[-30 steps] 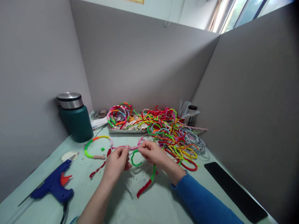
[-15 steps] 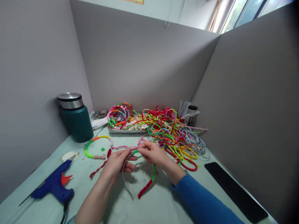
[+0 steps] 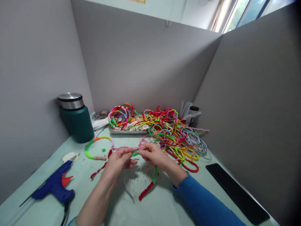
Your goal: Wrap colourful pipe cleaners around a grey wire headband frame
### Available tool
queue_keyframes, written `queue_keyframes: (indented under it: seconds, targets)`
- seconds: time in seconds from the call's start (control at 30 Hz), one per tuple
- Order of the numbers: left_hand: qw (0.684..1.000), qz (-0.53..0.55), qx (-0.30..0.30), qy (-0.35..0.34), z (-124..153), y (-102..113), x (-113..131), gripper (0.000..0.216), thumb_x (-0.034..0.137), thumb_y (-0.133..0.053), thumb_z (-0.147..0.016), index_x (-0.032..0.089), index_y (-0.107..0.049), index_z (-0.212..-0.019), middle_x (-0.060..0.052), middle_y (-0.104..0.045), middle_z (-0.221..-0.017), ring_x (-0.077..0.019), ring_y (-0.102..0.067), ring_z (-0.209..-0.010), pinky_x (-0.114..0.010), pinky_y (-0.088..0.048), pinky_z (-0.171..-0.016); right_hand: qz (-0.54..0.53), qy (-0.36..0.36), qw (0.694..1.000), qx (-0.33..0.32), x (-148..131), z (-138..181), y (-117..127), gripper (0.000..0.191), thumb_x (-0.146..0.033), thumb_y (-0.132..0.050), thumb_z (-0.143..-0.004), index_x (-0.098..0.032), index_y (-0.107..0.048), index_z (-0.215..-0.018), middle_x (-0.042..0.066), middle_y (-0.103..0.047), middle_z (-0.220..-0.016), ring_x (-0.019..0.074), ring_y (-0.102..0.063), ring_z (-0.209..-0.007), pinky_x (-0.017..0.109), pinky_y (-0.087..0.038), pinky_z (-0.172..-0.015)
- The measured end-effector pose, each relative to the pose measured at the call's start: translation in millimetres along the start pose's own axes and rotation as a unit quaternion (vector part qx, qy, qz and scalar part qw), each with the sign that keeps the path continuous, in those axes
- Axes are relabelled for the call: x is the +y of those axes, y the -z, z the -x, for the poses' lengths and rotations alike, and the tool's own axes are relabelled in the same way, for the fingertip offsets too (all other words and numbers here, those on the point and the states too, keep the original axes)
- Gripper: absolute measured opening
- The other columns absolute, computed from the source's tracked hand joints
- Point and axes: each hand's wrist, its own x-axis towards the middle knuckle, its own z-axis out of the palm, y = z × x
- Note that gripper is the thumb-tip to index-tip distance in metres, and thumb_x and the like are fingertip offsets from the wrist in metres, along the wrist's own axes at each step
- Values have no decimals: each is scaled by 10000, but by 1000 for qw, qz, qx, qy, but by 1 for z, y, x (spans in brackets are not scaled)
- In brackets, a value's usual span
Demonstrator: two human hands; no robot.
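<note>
My left hand (image 3: 118, 164) and my right hand (image 3: 154, 154) meet over the table's middle, both pinched on a thin grey headband (image 3: 126, 182). The band's right side is wrapped in a red and green fuzzy stem (image 3: 149, 185); its left side is bare. A green stem end (image 3: 135, 153) shows between my fingertips at the band's top. A pink stem (image 3: 122, 148) and a red stem (image 3: 100, 169) lie just behind and left of my left hand.
A blue glue gun (image 3: 54, 186) lies front left by a pale disc (image 3: 69, 157). A wrapped headband (image 3: 97, 148), teal flask (image 3: 75, 118), tray (image 3: 127, 131) of finished bands, heap of coloured stems (image 3: 172, 133), bare grey bands (image 3: 197, 142) and black slab (image 3: 236, 193) surround me.
The loose green loop between my hands has been drawn tight onto the top of the band. My left hand shifted along the band, baring its grey left side.
</note>
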Motion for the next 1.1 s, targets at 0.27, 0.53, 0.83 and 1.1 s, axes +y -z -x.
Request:
queue_keyframes:
  seconds: [0.27, 0.53, 0.83, 1.1]
  targets:
    - [996, -31, -48, -68, -1, 1, -2, 430, 361, -696, -668, 128, -569, -1006, -122, -709, -922, -232, -678, -816, -281, -501, -617, 4, -7, 1000, 4, -5, 2, -1, 175, -311, -578, -760, -178, -476, -712, -84, -434, -458, 43, -285, -351, 177, -190, -343]
    - [995, -22, -56, -76, -1, 1, -1, 464, 349, -735, -623, 133, -578, -1004, -148, -693, -1019, -259, -647, -935, -291, -512, -651, 16, -16, 1000, 9, -6, 2, -2, 157, -293, -575, -759, -173, -488, -707, -80, -441, -468, 43, -300, -361, 175, -195, -350]
    - [999, -35, -33, -15, -1, -1, -3, 416, 315, -791, -521, 107, -624, -841, -70, -689, -757, -186, -663, -631, -263, -508, -528, 5, 3, 1000, 8, 2, -2, 1, 212, -337, -590, -756, -175, -469, -694, -82, -435, -473, 34, -287, -350, 178, -179, -347]
    - [998, -25, -26, -48, -1, 0, -3, 304, 258, -751, -563, 104, -672, -813, -62, -698, -730, -151, -644, -591, -240, -505, -529, -1, 4, 1000, 3, -1, 0, 1, 255, -387, -601, -754, -179, -462, -704, -85, -438, -479, 31, -283, -346, 179, -179, -342]
